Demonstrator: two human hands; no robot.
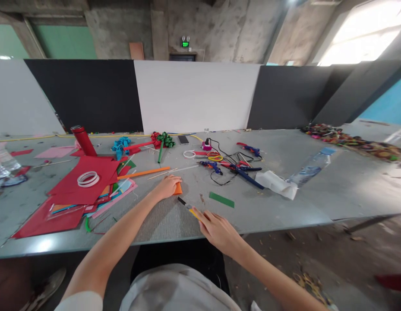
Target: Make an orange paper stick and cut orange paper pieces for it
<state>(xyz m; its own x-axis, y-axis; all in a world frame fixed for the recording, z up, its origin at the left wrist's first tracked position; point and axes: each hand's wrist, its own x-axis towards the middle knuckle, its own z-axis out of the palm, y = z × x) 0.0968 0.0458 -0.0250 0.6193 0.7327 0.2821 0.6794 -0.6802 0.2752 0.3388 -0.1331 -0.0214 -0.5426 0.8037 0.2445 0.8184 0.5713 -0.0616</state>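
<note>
My left hand (169,186) presses down on a small orange piece of paper or felt (178,189) with its fingers bent. Most of that piece is hidden beneath the hand. My right hand (217,229) is closed round a yellow utility knife (194,212). Its dark blade end points up and left, just short of the orange piece and apart from it. A green strip (221,199) lies flat on the table, beyond my right hand. Above my left hand are a long orange strip (145,172) and thin sticks (162,173).
At left lie red sheets (66,185) with white tape rolls (88,179) and a red flask (84,141). Glue guns (211,166), cables and pliers (248,176) occupy the middle right. Farther right are white tissue (276,184) and a plastic bottle (312,166). Ribbon flowers (164,139) and a phone (183,140) sit behind.
</note>
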